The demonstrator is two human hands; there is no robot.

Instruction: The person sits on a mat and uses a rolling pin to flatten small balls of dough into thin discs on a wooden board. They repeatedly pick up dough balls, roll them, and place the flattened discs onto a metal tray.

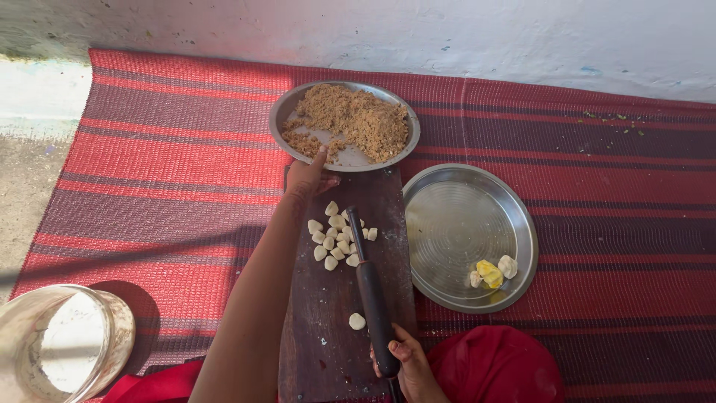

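- Head view — a red-and-maroon striped mat (171, 149) covers the floor below a whitewashed wall (447, 30); a dark wooden board (321, 336) lies across it.
- The left hand (309, 177) touches the near rim of a steel plate of brown crumbly filling (344, 125), fingers slightly curled, gripping nothing visible.
- The right hand (406, 366) is closed round a rolling pin (371, 287) lying along the board.
- Small dough pieces (335, 237) cluster beside the pin; a second steel plate (468, 237) sits right, a pale tub (63, 343) near left.

Board's (328, 298) near end free; dough pieces (337, 237) crowd middle

Two steel plates (522, 246), one rolling pin (373, 298)
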